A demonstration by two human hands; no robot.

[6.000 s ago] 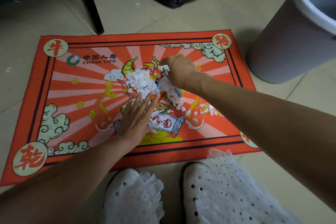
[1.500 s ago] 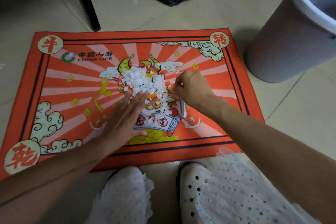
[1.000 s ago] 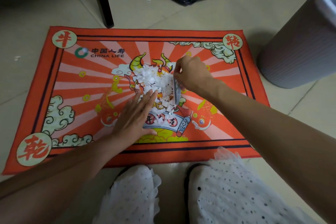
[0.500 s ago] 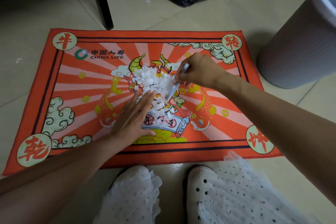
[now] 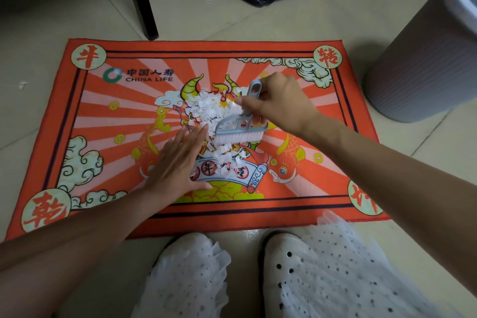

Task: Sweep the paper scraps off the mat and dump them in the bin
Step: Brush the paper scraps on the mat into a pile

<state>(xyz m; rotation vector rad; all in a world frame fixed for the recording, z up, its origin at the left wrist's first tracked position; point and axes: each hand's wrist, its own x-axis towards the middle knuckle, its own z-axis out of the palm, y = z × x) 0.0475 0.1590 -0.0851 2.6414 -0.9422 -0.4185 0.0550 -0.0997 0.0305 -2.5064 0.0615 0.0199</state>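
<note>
Paper scraps heaped white at centre of red printed mat, some strewn nearer over the scroll design. Small grey hand brush gripped by its handle in right hand, bristles down among the scraps. Left hand flat and empty, fingers spread, touching the pile's near-left edge. Grey bin on tiled floor, off the mat's far-right corner.
</note>
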